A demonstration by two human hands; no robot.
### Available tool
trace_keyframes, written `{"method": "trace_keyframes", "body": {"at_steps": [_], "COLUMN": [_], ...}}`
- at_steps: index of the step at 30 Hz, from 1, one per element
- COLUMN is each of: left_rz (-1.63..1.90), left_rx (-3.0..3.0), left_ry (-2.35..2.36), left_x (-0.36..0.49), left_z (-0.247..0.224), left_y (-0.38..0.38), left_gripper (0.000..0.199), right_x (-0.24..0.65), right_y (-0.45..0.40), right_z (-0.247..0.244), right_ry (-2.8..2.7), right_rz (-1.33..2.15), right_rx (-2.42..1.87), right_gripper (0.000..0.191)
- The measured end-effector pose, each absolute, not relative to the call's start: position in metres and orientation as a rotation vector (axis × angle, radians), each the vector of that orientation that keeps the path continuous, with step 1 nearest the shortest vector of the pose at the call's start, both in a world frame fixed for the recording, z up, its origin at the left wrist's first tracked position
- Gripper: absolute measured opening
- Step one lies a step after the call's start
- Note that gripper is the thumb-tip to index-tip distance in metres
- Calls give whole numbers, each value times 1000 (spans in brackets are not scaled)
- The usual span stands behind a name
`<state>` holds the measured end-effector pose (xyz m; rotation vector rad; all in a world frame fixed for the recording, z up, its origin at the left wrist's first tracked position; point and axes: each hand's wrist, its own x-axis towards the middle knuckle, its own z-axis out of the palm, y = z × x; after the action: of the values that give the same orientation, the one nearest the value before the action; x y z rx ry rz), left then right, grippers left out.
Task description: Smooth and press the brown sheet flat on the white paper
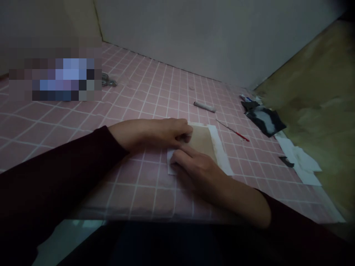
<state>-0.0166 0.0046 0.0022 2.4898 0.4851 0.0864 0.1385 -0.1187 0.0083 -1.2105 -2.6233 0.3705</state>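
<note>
A beige sheet (203,138) lies on a larger piece of white paper (222,155) near the table's front edge. My left hand (173,131) rests over the far left part of the sheets, its fingers curled in. Closer to me, my right hand (198,166) lies across the near part, thumb and fingers bent together close to the left hand. Whatever is between the fingers of either hand is hidden. Just right of the papers is a thin pointed tool with a red handle (241,136).
A pink checked cloth (144,99) covers the table. Beyond the papers lies a grey tube (204,107). On the right are a black-and-clear packet (266,120), white paper scraps (301,159) and a dark scrap (286,161). Walls border the back and right; a blurred patch hides something at left.
</note>
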Motion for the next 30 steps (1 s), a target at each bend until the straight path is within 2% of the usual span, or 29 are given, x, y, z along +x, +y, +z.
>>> {"method": "trace_keyframes", "body": {"at_steps": [5, 11, 17, 24, 30], "left_rz": [66, 89, 78, 60, 78], "left_rx": [2540, 2504, 2536, 2486, 2530], "left_ry": [462, 470, 477, 504, 457], "left_x": [-16, -16, -15, -17, -16], "left_z": [5, 7, 7, 4, 7], "left_y": [4, 3, 3, 4, 3], "left_gripper": [23, 21, 23, 20, 24], "right_x": [155, 139, 153, 139, 153], "right_y": [-124, -119, -124, -113, -120], "right_z": [15, 10, 13, 6, 14], "right_ry": [-2550, -2623, -2597, -2579, -2545], "right_rz": [431, 375, 438, 377, 400], "right_rx": [-1374, -1214, -1343, -1195, -1385], "right_gripper": [13, 13, 14, 9, 10]}}
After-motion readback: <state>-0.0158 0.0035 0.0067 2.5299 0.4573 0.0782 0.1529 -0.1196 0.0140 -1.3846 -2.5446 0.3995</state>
